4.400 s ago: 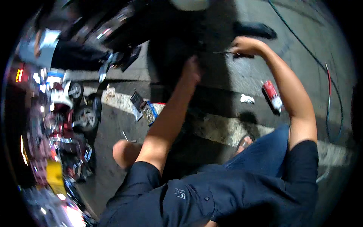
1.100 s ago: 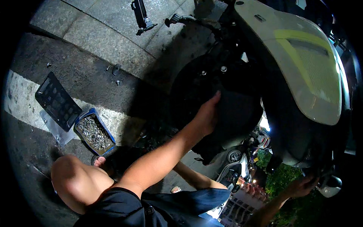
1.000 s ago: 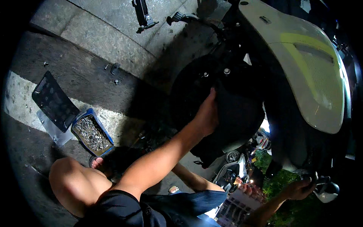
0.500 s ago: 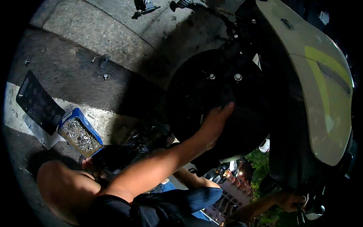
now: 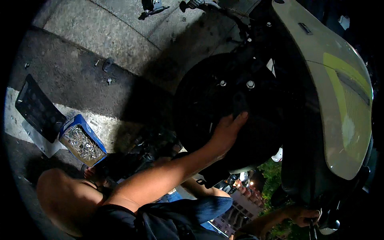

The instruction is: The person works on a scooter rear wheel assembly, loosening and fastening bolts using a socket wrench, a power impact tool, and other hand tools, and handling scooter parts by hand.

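My left hand (image 5: 229, 130) reaches across the middle with its thumb on top of a black part (image 5: 240, 103) of the scooter. The fingers curl under it, mostly hidden in shadow. Two bright bolt heads, one (image 5: 250, 84) larger than the other (image 5: 223, 83), show just beyond the hand. At the lower right, my right hand (image 5: 305, 216) is closed on a thin dark rod (image 5: 313, 231), whose kind I cannot make out. A rounded shiny metal piece (image 5: 331, 227) lies beside that hand.
The scooter's beige and yellow-green body panel (image 5: 340, 104) runs down the right side. On the ground at left are a blue box (image 5: 98, 140) of screws and bolts, a black panel (image 5: 38, 106), and a loose bolt (image 5: 109, 81). A handlebar lever (image 5: 195, 4) is at the top.
The view has shifted slightly. My left hand stays on the black part, and my right hand has moved slightly down and left with the rod still in it.
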